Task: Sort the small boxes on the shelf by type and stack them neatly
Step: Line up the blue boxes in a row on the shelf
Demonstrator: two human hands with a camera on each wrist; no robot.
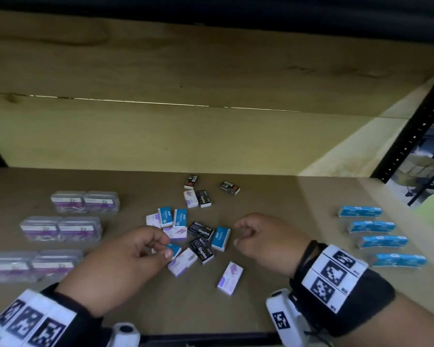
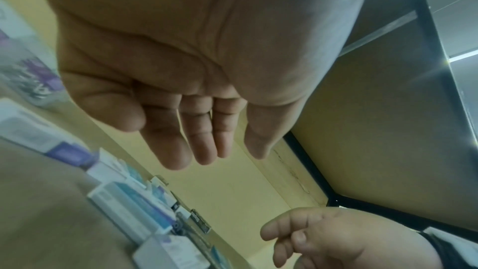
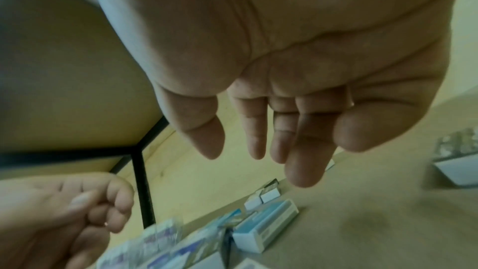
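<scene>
A loose pile of small boxes lies mid-shelf: blue boxes, black "Staples" boxes and white-purple boxes. My left hand hovers at the pile's near left side, with thumb and fingertips right at one small blue box. In the left wrist view this left hand has relaxed fingers with nothing between them. My right hand hangs loosely curled just right of the pile and holds nothing. The right wrist view shows the right hand empty above a blue box.
Rows of blue boxes are lined up at the right. Clear plastic cases with purple labels sit in pairs at the left. The brown shelf board ends at a wooden back wall, with a black upright at the right.
</scene>
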